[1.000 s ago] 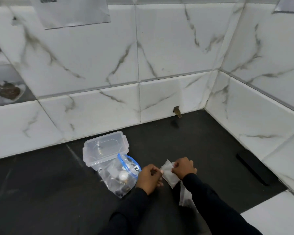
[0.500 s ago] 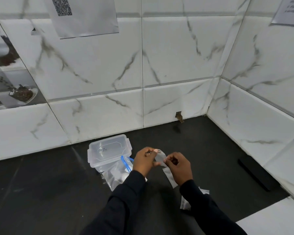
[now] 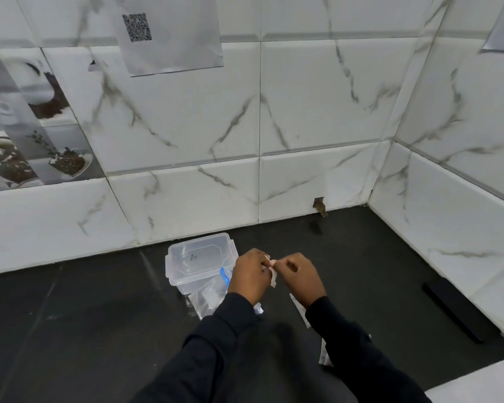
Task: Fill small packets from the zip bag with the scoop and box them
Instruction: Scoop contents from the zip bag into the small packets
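My left hand [image 3: 249,276] and my right hand [image 3: 301,276] both pinch the top edge of a small clear packet [image 3: 271,275], held in the air between them above the dark counter. Behind my left hand stands a clear plastic box [image 3: 200,258] with its lid on. A clear zip bag [image 3: 205,301] with a blue zip strip lies against the box's front, partly hidden by my left wrist. The scoop cannot be made out. More empty packets [image 3: 299,311] lie on the counter under my right forearm.
The dark counter [image 3: 85,330] ends at white marble tile walls behind and to the right. A flat black object [image 3: 460,311] lies along the right wall. A QR-code sheet [image 3: 169,33] hangs on the back wall.
Both hands have lifted the small packet off the counter and drawn close together at its top edge. The view has tilted up, showing more wall.
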`<action>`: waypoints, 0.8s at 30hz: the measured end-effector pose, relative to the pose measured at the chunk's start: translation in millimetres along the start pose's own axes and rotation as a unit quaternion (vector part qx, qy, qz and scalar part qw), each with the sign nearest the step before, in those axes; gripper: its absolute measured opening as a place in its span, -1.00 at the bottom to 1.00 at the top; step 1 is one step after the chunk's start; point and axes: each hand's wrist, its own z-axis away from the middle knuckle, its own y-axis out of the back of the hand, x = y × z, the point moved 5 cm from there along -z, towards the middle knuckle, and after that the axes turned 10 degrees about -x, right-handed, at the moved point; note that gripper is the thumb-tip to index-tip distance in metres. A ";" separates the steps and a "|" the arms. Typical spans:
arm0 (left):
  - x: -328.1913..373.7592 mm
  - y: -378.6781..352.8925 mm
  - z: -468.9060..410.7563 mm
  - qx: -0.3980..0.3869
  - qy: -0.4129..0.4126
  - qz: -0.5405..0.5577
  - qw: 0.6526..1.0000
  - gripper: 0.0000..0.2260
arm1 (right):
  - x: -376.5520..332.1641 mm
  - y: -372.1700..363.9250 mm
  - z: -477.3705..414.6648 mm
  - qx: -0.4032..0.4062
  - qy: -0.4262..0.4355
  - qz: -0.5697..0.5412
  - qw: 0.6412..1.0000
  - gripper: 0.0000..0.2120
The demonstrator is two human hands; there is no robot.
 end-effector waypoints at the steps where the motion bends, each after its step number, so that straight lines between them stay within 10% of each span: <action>1: -2.5 2.6 2.0 0.000 -0.008 -0.011 1.000 -0.78 | -4.9 -5.2 -4.9 -0.027 0.006 0.029 0.999 -0.61; 13: -97.5 111.9 55.7 0.110 0.049 0.122 0.985 -0.73 | -18.8 -44.6 -49.2 -0.056 0.017 0.038 0.998 -0.86; 24: -207.1 19.7 129.4 -0.088 0.247 0.343 0.902 -0.81 | 67.1 -106.6 -67.6 -0.360 -0.087 0.243 0.897 -0.72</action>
